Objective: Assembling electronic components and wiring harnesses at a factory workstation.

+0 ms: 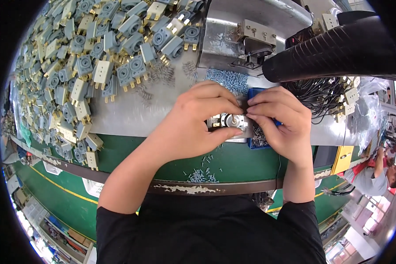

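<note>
My left hand (198, 121) and my right hand (279, 121) meet over a small metal part with a round centre (230, 121), which sits on a metal plate at the bench edge. My left thumb and fingers close around the part. The fingertips of my right hand pinch at its upper right edge; what they pinch is too small to tell. A blue tray of small screws (256, 140) lies under my right hand.
A large heap of grey-blue and cream plastic switch bodies (88, 57) covers the bench to the left. Loose screws (226, 80) and springs (163, 72) lie ahead. A metal fixture (255, 42), a black hose (339, 48) and wired parts (334, 99) stand at right. Another person (380, 176) sits far right.
</note>
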The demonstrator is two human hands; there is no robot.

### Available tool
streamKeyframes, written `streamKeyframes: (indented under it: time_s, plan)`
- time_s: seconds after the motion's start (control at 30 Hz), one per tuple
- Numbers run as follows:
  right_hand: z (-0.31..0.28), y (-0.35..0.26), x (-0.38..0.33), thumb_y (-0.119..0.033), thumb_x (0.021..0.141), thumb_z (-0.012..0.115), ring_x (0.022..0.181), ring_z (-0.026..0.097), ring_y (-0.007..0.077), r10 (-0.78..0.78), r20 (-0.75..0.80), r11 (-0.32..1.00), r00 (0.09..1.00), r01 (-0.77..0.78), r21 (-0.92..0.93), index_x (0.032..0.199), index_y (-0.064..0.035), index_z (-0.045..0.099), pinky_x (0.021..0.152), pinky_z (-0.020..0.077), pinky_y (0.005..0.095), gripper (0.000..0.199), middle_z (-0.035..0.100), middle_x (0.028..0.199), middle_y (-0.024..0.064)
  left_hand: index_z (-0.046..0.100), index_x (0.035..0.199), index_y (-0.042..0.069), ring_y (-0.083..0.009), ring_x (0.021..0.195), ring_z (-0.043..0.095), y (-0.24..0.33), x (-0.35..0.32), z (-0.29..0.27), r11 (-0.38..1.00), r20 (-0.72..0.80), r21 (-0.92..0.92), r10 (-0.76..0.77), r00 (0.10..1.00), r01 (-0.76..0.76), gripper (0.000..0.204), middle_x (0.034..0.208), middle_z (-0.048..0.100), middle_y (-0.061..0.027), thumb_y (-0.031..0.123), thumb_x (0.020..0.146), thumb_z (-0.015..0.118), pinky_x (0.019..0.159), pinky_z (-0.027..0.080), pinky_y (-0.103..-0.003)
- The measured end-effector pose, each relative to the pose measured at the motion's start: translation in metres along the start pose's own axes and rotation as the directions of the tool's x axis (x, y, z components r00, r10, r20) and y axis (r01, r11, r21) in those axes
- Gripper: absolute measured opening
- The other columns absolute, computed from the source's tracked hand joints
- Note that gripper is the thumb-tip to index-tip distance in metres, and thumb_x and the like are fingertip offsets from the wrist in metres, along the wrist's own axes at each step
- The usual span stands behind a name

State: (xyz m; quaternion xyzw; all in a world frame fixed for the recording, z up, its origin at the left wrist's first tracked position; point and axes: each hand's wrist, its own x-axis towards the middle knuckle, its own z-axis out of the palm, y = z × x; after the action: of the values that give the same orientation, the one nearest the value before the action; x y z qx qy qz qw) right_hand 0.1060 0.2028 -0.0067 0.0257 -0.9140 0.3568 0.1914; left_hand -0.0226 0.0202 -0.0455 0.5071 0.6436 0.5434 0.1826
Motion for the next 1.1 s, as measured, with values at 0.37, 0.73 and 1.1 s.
streamKeyframes:
  time_s: [0.37,0.73,1.1]
  plan:
    - [-0.01,-0.003,0.003,0.004,0.074,0.075,0.085,0.074,0.0256,0.007,0.164,0.996,0.986,-0.021,0.085,0.091,0.0044,0.071,0.079,0.0571,0.0336,0.018,0.075,0.09,0.0137,0.073,0.093,0.003,-0.0261,0.095,0.07,-0.002,-0.008,0.005,0.999,-0.093,-0.013,0.03,0.995,-0.032,0.031,0.102,0.072,-0.0093,0.005,0.067,0.09,0.082,0.055,-0.036]
    - [-0.006,-0.009,0.015,0.005,0.077,0.077,0.083,0.075,0.0195,0.174,0.223,0.976,0.959,-0.198,0.094,0.101,0.0018,0.07,0.076,0.0577,0.0292,0.025,0.075,0.09,0.0109,0.073,0.094,0.004,-0.0272,0.095,0.069,-0.003,-0.008,0.004,1.0,-0.092,-0.007,0.027,0.995,-0.028,0.03,0.103,0.071,-0.0097,0.009,0.069,0.09,0.082,0.054,-0.037]
    - [-0.001,0.003,0.001,0.0,0.074,0.081,0.072,0.067,0.0258,-0.075,0.063,0.992,0.995,0.081,-0.098,0.099,0.0007,0.066,0.066,0.0537,0.0342,0.029,0.069,0.085,0.0117,0.075,0.098,0.006,-0.0293,0.1,0.067,-0.002,-0.007,0.006,0.998,-0.06,0.044,0.053,0.997,-0.05,0.032,0.106,0.07,-0.009,0.008,0.069,0.087,0.087,0.053,-0.04]
